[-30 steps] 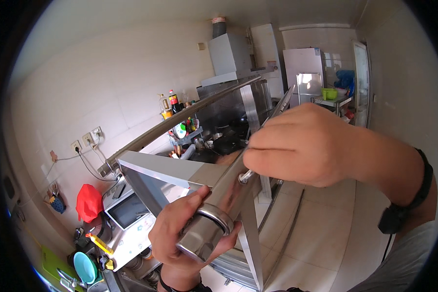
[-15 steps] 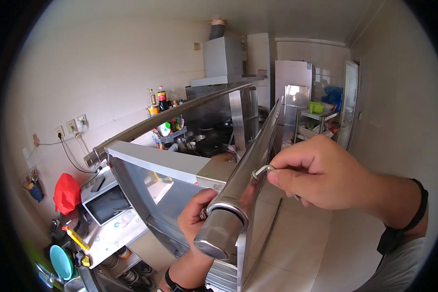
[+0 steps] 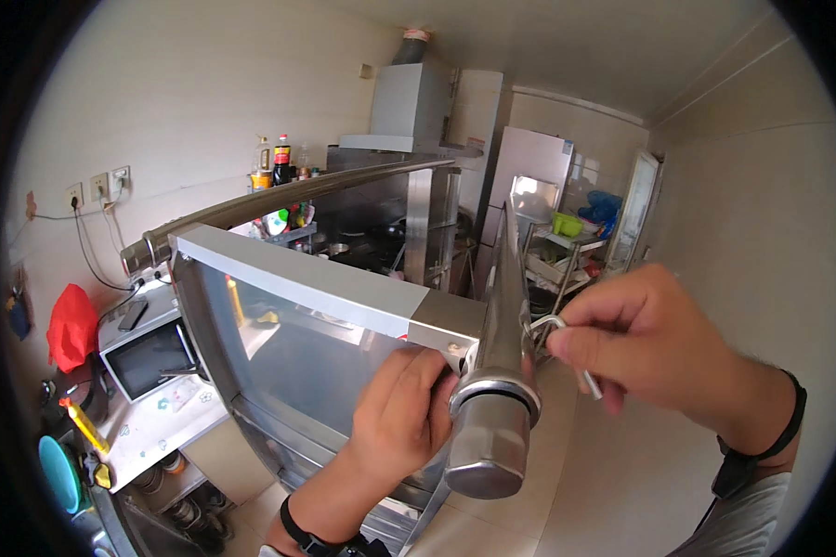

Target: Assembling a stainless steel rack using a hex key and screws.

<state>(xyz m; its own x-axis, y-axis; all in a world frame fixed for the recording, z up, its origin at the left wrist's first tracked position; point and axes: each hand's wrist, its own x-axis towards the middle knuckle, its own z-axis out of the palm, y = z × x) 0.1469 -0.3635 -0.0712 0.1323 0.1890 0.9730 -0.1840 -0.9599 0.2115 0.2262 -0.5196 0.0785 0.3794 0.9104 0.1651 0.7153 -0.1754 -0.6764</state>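
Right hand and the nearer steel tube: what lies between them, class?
Head view: a bent metal key, pinched by the right hand, its tip against the nearer steel tube.

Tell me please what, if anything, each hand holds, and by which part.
Right hand: a bent metal rod, pinched just past its bend. Left hand: curled beside the metal tube; its hold cannot be told.

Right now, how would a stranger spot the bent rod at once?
Start at the big metal frame, then the thick tube along its right side. Just right of that tube, the right hand pinches the bent rod. Unlike the tube, it is thin, and it hooks over at its upper end.
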